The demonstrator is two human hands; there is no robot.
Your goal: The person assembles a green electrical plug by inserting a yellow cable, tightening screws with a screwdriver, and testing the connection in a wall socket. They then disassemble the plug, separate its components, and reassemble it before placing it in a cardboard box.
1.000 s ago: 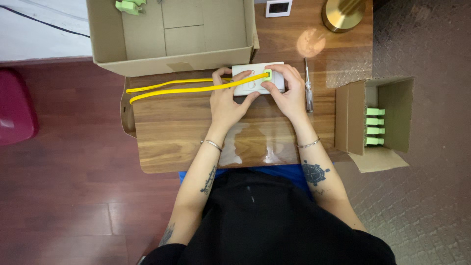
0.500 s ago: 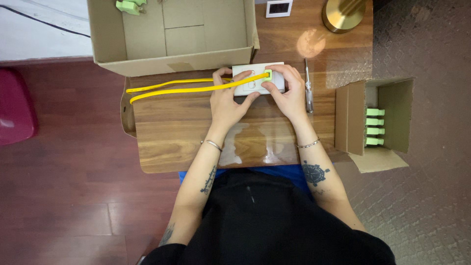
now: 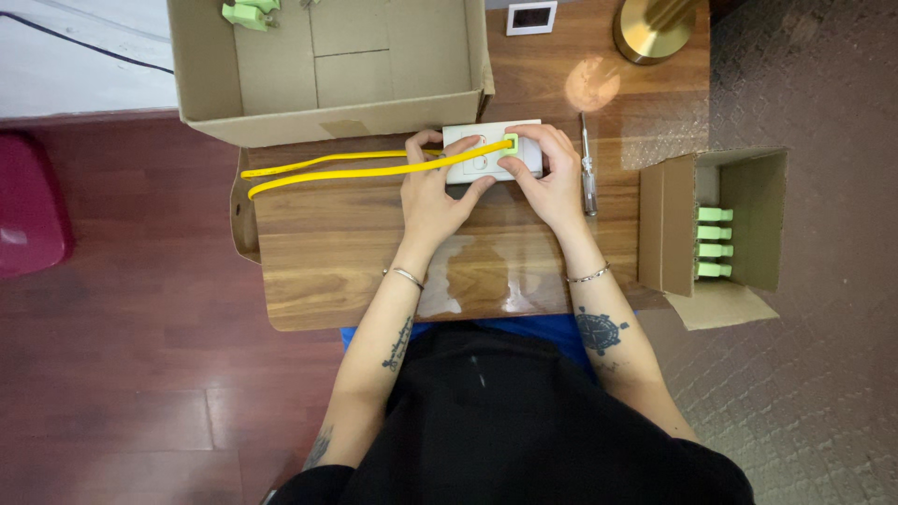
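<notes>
1. Seen from overhead, a seated person works at a small wooden surface (image 3: 374, 271), both bare hands set on a white wall plate (image 3: 468, 161) near its far edge.
2. Left hand (image 3: 432, 192): its grip is closed on the white wall plate, fingers over the near left part and thumb reaching toward the plate's middle, with the yellow cable (image 3: 355, 166) running under the fingertips.
3. Right hand (image 3: 552, 178): its grip pinches together on a small light-green plug (image 3: 511, 143) at the cable's end, which sits against the plate's upper right area; whether the plug is fully seated cannot be told.
4. From the plug the yellow cable runs left across the surface in two nearly parallel strands and bends back at the left edge.
5. Just right of the right hand lies a screwdriver (image 3: 587, 178), pointing away from the person.
6. Behind the plate stands a large open cardboard box (image 3: 327, 122), with light-green parts (image 3: 248, 13) in its far left corner.
7. Beside the surface at the right, a smaller cardboard box (image 3: 748, 220) lies open, showing a row of green connectors (image 3: 715, 241).
8. Farther back are a brass lamp base (image 3: 655, 33) and a small white frame (image 3: 531, 17).
</notes>
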